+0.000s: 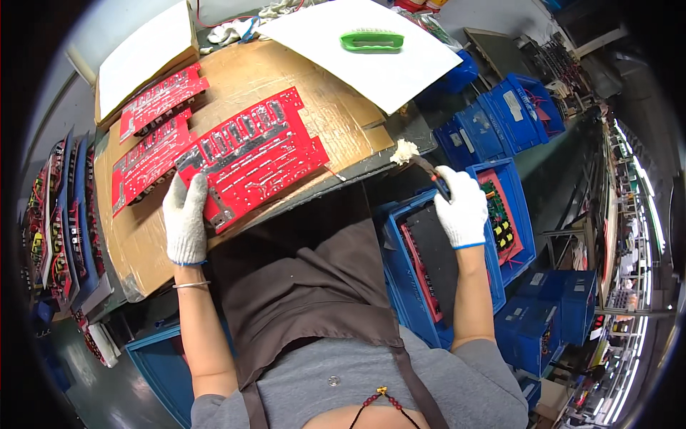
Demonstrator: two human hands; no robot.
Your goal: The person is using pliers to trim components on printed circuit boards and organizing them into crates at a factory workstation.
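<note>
My left hand (187,218), in a white knit glove, grips the near left corner of a large red circuit board (254,161), thumb on top. The board lies tilted, its solder side up, with silvery patches and rows of slots. My right hand (461,207), also gloved, is closed around a thin dark-handled tool (437,182), off the table's right edge. At the tool's far end sits a pale, crumbly-looking tuft (404,151); whether it is bristles or a wad I cannot tell. Two more red circuit boards, a nearer one (150,161) and a farther one (163,96), lie to the left.
Brown cardboard (286,71) covers the table. A white sheet (321,32) with a green brush-like object (371,41) lies at the back. Blue bins (514,186) with boards and dark foam stand at the right. Boards stand upright between blue dividers (64,214) at the left.
</note>
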